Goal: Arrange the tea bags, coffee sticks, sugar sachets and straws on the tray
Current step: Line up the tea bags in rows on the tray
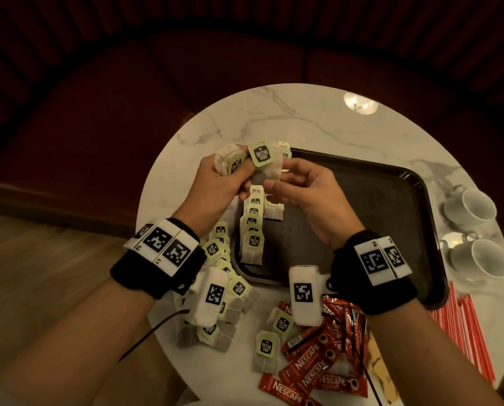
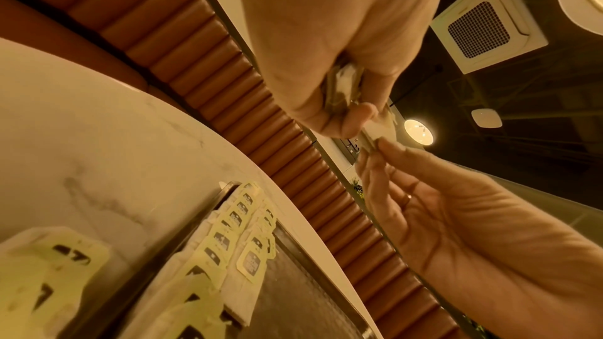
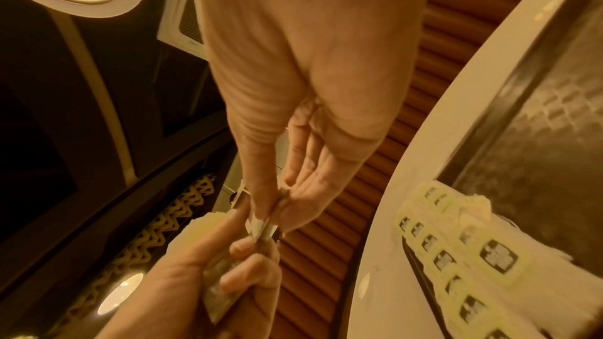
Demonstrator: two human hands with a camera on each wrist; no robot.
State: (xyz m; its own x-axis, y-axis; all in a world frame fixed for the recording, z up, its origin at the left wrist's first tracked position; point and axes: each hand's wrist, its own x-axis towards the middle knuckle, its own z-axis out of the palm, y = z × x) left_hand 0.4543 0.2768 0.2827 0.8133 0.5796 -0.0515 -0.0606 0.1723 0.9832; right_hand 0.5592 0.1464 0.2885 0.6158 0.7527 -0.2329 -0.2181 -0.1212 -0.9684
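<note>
The left hand (image 1: 215, 183) is curled round a small bundle of tea bags (image 1: 228, 161), held above the far-left corner of the tray (image 1: 391, 200), while a single tea bag (image 1: 270, 164) is pinched at its paper edge between the thumb and fingertips of the right hand (image 1: 300, 191); the other right fingers are only loosely bent. Both hands are raised close together over the tray, palms turned toward each other, wrists level. On the tray's left side a row of tea bags (image 1: 252, 227) is already laid overlapping, with a second, shorter row begun beside it. More loose tea bags (image 1: 215, 317) are heaped on the table (image 1: 303, 118) by the tray's near-left corner, with the coffee sticks (image 1: 318, 367) near the front edge and the straws (image 1: 465, 326) to the right. The tea bags are judged light, soft and easily crumpled, with tags on thread that may snag; they are best taken by the flat paper edge or the tag and laid down gently. Sugar sachets cannot be made out with certainty.
</note>
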